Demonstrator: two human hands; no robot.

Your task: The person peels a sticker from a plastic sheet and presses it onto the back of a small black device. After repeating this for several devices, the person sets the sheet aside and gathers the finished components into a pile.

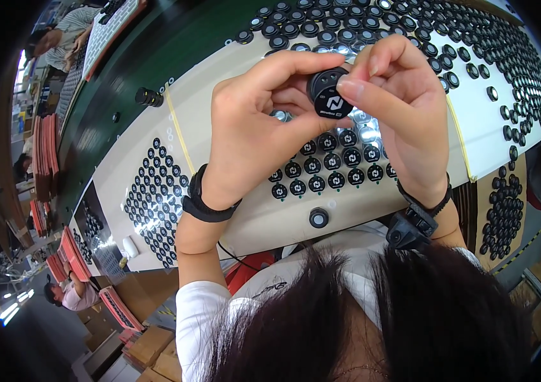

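A round black puck-shaped part, its face printed in white and dotted with small holes, is held up over the table. My left hand grips it by the rim between thumb and fingers, with the printed face turned toward me. My right hand is pinched at the upper right of that face, and its thumb tip overlaps the edge. Whatever those right fingertips hold, if anything, is too small to make out. Below the hands, rows of similar black parts lie face up. One single black part sits nearer to me.
Many black parts spread across the far side and right of the table. A diamond-shaped group lies at left, past a yellow strip. A short black stack stands on the green surface. Other people sit around the room.
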